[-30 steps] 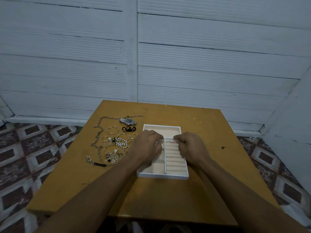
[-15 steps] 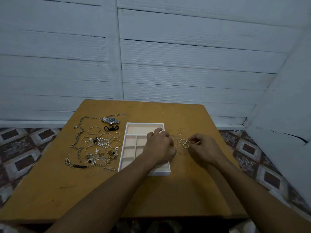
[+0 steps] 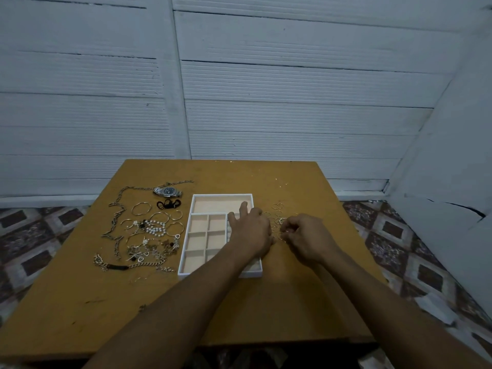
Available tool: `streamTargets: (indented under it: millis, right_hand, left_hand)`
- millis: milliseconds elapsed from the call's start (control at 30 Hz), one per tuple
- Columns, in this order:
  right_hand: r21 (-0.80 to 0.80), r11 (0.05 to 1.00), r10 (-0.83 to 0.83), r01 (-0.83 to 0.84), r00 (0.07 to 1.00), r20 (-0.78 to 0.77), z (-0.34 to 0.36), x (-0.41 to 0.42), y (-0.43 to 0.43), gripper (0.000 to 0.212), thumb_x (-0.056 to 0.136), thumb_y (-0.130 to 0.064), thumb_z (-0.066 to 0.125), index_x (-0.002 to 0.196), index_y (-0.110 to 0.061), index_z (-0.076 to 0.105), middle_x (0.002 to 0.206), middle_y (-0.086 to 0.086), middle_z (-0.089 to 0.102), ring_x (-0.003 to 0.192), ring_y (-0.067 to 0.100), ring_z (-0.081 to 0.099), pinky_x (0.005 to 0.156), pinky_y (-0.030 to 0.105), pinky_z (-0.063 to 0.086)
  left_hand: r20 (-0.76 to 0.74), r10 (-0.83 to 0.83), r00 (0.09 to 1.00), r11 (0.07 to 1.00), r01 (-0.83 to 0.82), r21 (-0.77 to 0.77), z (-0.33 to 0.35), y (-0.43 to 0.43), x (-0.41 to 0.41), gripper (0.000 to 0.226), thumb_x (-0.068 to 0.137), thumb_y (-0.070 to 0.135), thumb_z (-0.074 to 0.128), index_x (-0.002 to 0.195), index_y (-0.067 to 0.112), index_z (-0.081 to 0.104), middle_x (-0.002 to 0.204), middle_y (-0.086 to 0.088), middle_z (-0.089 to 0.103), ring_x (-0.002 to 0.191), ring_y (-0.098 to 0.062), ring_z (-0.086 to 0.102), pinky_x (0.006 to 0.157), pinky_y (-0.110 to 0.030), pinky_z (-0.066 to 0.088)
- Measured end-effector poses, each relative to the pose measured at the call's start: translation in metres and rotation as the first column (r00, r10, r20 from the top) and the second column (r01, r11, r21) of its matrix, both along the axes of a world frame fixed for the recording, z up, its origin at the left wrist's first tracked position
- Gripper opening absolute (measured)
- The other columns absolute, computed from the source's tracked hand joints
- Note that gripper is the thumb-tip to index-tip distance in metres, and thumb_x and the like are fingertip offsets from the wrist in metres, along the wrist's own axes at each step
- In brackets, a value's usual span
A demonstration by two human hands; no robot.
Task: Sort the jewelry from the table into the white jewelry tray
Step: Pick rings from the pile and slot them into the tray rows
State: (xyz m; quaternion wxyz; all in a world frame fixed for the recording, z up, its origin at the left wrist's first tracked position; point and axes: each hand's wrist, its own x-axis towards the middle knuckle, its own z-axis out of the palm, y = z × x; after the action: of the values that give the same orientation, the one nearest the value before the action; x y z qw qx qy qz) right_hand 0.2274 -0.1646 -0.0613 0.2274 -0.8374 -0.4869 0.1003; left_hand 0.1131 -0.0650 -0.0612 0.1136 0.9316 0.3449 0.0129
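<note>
Head view, read left to right. At the left of the surface (image 3: 279, 302) lies the unsorted jewelry: a long chain necklace (image 3: 117, 222), a wristwatch (image 3: 168, 192) at the far edge of the group, thin bangles (image 3: 141, 209), a pearl bracelet (image 3: 155, 228) and a curb-link bracelet (image 3: 133, 266), several of them overlapping. At centre stands the white jewelry tray (image 3: 186, 251); every compartment in view appears empty, so sorting is judged to be at its start. The left hand (image 3: 250, 230) lies over the right part of the tray with its fingers extended and apart, holding nothing and apparently steadying the tray. Just right of the tray a cluster of small rings (image 3: 277, 217) is scattered on the surface. The right hand (image 3: 308, 241) is curled there, its fingertips drawn together on one of the rings at the near edge of the cluster.

Risks, as judged from this arrangement:
- The rings are thin and lie flat, so a pinch may slip or lift two at once.
- A dropped ring could roll off the right edge to the patterned floor.
- The left hand covers the tray's right section and may block placement there.
- The heaped chains at left are likely to snag and drag neighbouring pieces when lifted.
</note>
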Motion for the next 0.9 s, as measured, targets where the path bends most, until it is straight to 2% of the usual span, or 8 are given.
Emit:
streamTargets:
  millis: [133, 267, 367, 467, 667, 733, 800, 900]
  right_hand:
    - [-0.074, 0.997, 0.032, -0.024, 0.994, 0.109, -0.001, -0.002, 0.005, 0.016, 0.09, -0.028, 0.062, 0.101, -0.022, 0.071, 0.098, 0.0, 0.061, 0.092, 0.018, 0.057, 0.077, 0.033, 0.048]
    - [-0.127, 0.992, 0.04, -0.022, 0.99, 0.138, 0.0, -0.004, 0.008, 0.013, 0.089, -0.027, 0.062, 0.099, -0.02, 0.069, 0.099, 0.001, 0.06, 0.094, 0.02, 0.057, 0.079, 0.034, 0.047]
    - [-0.135, 0.991, 0.033, -0.019, 0.993, 0.109, 0.002, -0.004, 0.009, 0.005, 0.088, -0.024, 0.064, 0.09, -0.021, 0.063, 0.096, 0.001, 0.058, 0.091, 0.019, 0.055, 0.076, 0.033, 0.046]
    - [-0.128, 0.991, 0.035, -0.027, 0.998, 0.058, 0.004, -0.003, 0.009, 0.011, 0.086, -0.022, 0.066, 0.082, -0.022, 0.055, 0.09, -0.001, 0.055, 0.085, 0.018, 0.052, 0.07, 0.031, 0.042]
    - [-0.031, 0.999, 0.017, -0.018, 0.998, -0.053, 0.004, -0.004, 0.004, 0.009, 0.084, -0.013, 0.065, 0.077, -0.016, 0.061, 0.077, -0.003, 0.064, 0.076, 0.016, 0.059, 0.072, 0.039, 0.052]
    - [0.0, 1.0, 0.017, -0.017, 0.996, -0.092, 0.006, -0.005, 0.003, 0.01, 0.084, -0.012, 0.065, 0.076, -0.017, 0.063, 0.077, -0.006, 0.065, 0.076, 0.013, 0.06, 0.07, 0.035, 0.051]
    - [0.026, 1.0, 0.015, -0.012, 0.992, -0.124, 0.011, -0.007, 0.005, 0.011, 0.085, -0.01, 0.064, 0.076, -0.017, 0.063, 0.076, -0.006, 0.065, 0.075, 0.012, 0.06, 0.069, 0.031, 0.05]
    - [0.059, 0.998, 0.042, -0.033, 0.987, -0.156, 0.02, -0.011, 0.012, 0.015, 0.086, -0.008, 0.065, 0.075, -0.017, 0.063, 0.074, -0.002, 0.065, 0.072, 0.014, 0.062, 0.066, 0.029, 0.051]
  left_hand:
    - [0.019, 0.003, 1.0, 1.0, -0.003, -0.023, -0.001, -0.003, 0.001, 0.029, 0.089, 0.04, 0.062, 0.111, 0.022, 0.068, 0.148, -0.003, 0.035, 0.145, -0.032, 0.004, 0.11, -0.059, 0.011]
    - [0.014, 0.019, 1.0, 0.999, -0.018, -0.034, 0.0, -0.005, 0.002, 0.028, 0.09, 0.037, 0.06, 0.113, 0.021, 0.067, 0.149, -0.004, 0.034, 0.145, -0.033, 0.004, 0.111, -0.06, 0.011]
    - [0.012, 0.031, 0.999, 0.999, -0.031, -0.042, 0.0, -0.006, 0.002, 0.029, 0.09, 0.037, 0.06, 0.112, 0.021, 0.066, 0.148, -0.004, 0.035, 0.145, -0.032, 0.004, 0.111, -0.06, 0.009]
    - [0.035, 0.017, 0.999, 1.0, -0.016, -0.016, 0.002, -0.007, 0.002, 0.023, 0.09, 0.032, 0.059, 0.108, 0.02, 0.067, 0.148, -0.002, 0.035, 0.146, -0.03, 0.003, 0.112, -0.06, 0.008]
    - [0.105, 0.015, 0.994, 0.997, -0.006, -0.078, 0.016, 0.0, -0.008, 0.011, 0.085, 0.035, 0.064, 0.089, 0.025, 0.068, 0.133, 0.004, 0.05, 0.144, -0.024, 0.014, 0.109, -0.059, 0.01]
    - [0.186, 0.049, 0.981, 0.996, -0.033, -0.089, 0.023, 0.007, -0.017, 0.008, 0.083, 0.034, 0.067, 0.082, 0.026, 0.067, 0.113, 0.008, 0.057, 0.133, -0.019, 0.032, 0.106, -0.053, 0.018]
    - [0.266, 0.086, 0.96, 0.993, -0.06, -0.104, 0.03, 0.018, -0.03, 0.011, 0.083, 0.036, 0.069, 0.08, 0.026, 0.065, 0.095, 0.012, 0.062, 0.113, -0.014, 0.049, 0.095, -0.043, 0.025]
    - [0.316, 0.139, 0.938, 0.987, -0.106, -0.119, 0.036, 0.038, -0.052, 0.018, 0.082, 0.041, 0.071, 0.078, 0.027, 0.06, 0.083, 0.012, 0.065, 0.093, -0.011, 0.056, 0.084, -0.036, 0.025]
